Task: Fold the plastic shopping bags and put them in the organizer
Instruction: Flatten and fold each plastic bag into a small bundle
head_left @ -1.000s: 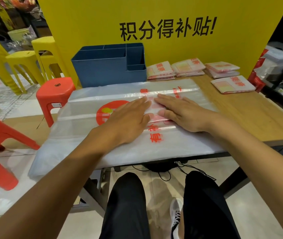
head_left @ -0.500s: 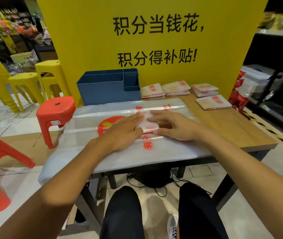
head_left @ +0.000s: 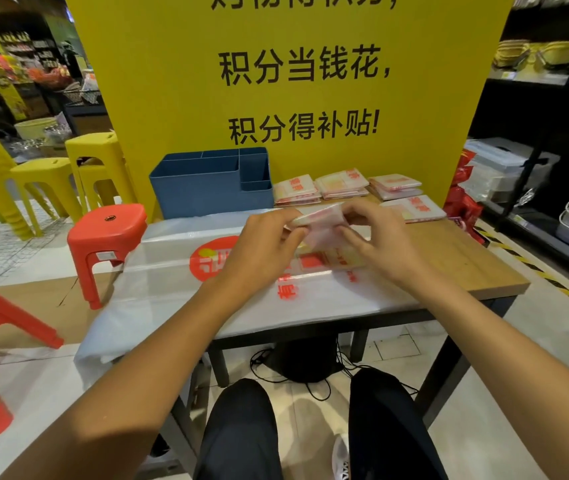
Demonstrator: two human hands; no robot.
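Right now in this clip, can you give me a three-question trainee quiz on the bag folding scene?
1. True or false: both hands hold the folded bag above the table.
2. Which side of the blue organizer do the finished bag stacks lie on? A: the person's left. B: the person's right.
3. Fill in: the stool nearest the table's left edge is ____.

Key: 1 true. 2 B. 3 red. The left hand and right hand each pinch the bag.
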